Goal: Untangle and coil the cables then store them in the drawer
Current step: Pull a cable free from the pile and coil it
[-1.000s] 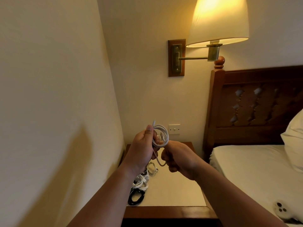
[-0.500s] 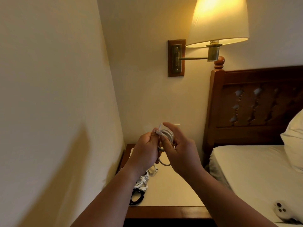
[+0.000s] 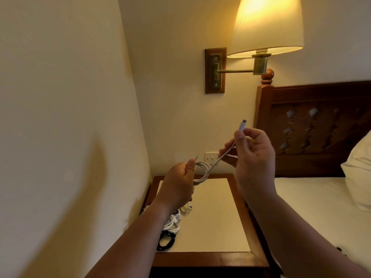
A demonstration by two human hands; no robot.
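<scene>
Both of our hands are closed on one white cable (image 3: 215, 164): our left hand (image 3: 177, 184) grips a small bundle of loops in its curled fingers, with one plug tip poking up beside the thumb, and our right hand (image 3: 256, 157) pinches the other end just below its connector (image 3: 242, 125), held higher and to the right. Between the two a short straight run of cable slants up — the last free length, as we judge it, left to wind onto the loops. Below our left forearm, along the wall side of the nightstand (image 3: 210, 255), lie more cables: a white bundle (image 3: 173, 224), a black coil (image 3: 165, 240) at the near end, and a pale piece (image 3: 185, 209) farther back that we cannot make out well. They look gathered rather than tangled, though our arm hides part of them. So the coiling seems well along, with this cable nearly finished — yet no drawer shows from here, and nothing appears stored; that whole step remains.
</scene>
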